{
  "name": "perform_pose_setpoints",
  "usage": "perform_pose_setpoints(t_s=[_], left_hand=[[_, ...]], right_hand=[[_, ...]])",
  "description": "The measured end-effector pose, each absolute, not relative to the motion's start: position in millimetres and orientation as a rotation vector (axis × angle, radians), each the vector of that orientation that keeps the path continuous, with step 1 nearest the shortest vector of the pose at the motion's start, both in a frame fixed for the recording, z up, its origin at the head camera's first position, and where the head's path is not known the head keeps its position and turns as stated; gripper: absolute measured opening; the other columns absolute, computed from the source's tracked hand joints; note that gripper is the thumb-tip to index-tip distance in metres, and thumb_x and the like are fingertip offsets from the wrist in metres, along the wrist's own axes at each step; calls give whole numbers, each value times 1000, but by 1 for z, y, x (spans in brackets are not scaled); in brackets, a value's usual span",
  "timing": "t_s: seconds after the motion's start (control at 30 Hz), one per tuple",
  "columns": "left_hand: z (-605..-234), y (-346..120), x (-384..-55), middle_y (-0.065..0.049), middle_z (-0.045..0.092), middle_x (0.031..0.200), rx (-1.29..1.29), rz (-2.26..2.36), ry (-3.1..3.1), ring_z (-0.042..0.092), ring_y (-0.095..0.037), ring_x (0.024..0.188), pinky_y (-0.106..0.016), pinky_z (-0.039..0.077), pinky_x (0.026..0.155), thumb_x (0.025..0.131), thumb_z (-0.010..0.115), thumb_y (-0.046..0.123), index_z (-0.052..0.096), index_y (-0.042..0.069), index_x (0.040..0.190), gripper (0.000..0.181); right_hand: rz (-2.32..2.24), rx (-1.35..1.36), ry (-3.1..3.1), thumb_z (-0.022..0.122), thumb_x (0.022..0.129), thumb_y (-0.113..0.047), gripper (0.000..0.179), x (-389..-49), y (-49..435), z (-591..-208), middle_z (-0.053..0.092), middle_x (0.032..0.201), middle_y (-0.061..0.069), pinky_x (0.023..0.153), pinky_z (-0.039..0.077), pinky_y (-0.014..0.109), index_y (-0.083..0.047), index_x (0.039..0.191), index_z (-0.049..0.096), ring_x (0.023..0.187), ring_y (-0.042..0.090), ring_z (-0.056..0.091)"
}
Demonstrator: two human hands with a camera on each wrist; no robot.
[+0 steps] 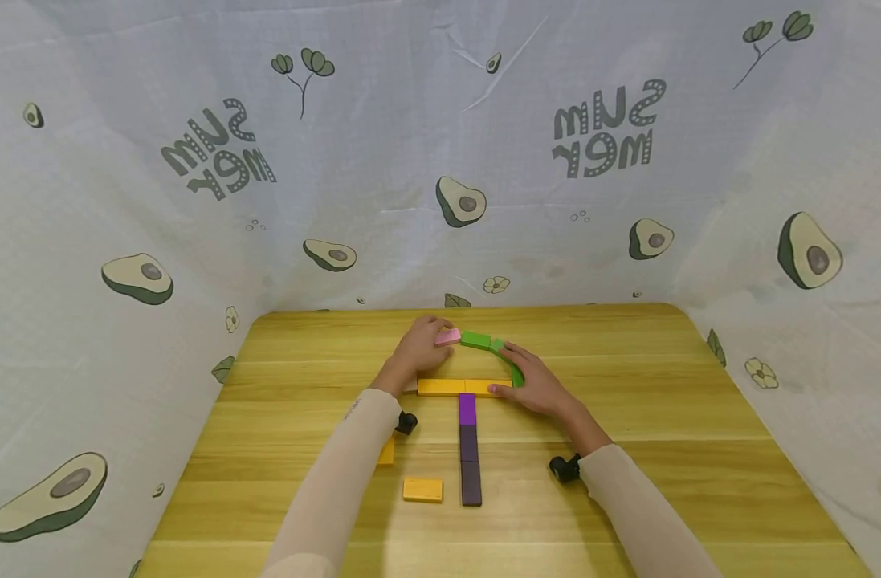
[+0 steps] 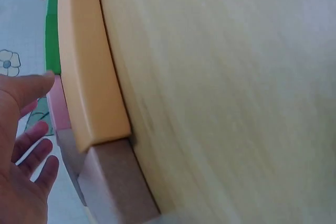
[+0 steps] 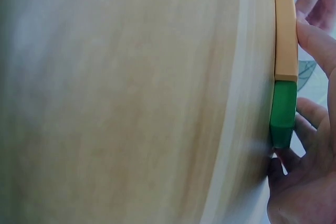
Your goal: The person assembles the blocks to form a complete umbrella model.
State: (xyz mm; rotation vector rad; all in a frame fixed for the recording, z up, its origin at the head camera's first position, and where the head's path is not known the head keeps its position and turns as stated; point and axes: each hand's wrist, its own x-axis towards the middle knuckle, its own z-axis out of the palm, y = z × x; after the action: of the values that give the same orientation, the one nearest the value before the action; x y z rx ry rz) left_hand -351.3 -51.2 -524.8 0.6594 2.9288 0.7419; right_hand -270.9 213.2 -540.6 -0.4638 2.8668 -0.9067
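My left hand (image 1: 420, 345) is at the pink block (image 1: 447, 337), fingers behind it and thumb in front, pinching it. The pink block sits at the left end of a curved row, beside a green block (image 1: 475, 340). My right hand (image 1: 541, 388) spreads over the row's right side; its fingers touch more green blocks (image 1: 518, 376), partly hidden. Its thumb rests by the right one of two yellow blocks (image 1: 442, 388) laid end to end. Below their middle runs a column with a purple block (image 1: 467, 409) and two dark blocks (image 1: 471, 483). Brownish blocks (image 2: 121, 177) show near my left hand.
A loose yellow block (image 1: 422, 490) lies left of the column on the wooden table (image 1: 628, 522). Another yellow block (image 1: 386, 452) is partly hidden by my left sleeve. A white cloth with avocado prints (image 1: 462, 202) hangs around the table's back and sides.
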Motion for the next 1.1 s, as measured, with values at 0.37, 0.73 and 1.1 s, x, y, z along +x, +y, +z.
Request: perform_pose_setpoints(t_s=[0.37,0.73,1.1], left_hand=[[-514,-39,-341,-8,42,163,906,455,2868,34,-30,153,-46,29,127,101,64,33,55,18,150,52],[-520,-38,-343,-4,34,168,860,429,2838,27,-26,157,-45,26,128,101,63,39,47,22,156,59],[-523,-54,-344,-5,38,165,725,586,2867,35,-27,153,-46,33,125,103,62,35,46,20,157,58]], right_hand=[[-920,-471,2862,72,90,-56,90,-270,215,-542,26,170,14,120,27,69,-10,160,39,154,45,26],[-913,-479,2863,71,90,-58,90,-272,215,-543,27,170,14,120,27,70,-11,160,39,154,45,27],[-911,-481,2870,71,90,-55,89,-273,217,-543,26,170,14,120,26,70,-10,160,38,154,45,26]])
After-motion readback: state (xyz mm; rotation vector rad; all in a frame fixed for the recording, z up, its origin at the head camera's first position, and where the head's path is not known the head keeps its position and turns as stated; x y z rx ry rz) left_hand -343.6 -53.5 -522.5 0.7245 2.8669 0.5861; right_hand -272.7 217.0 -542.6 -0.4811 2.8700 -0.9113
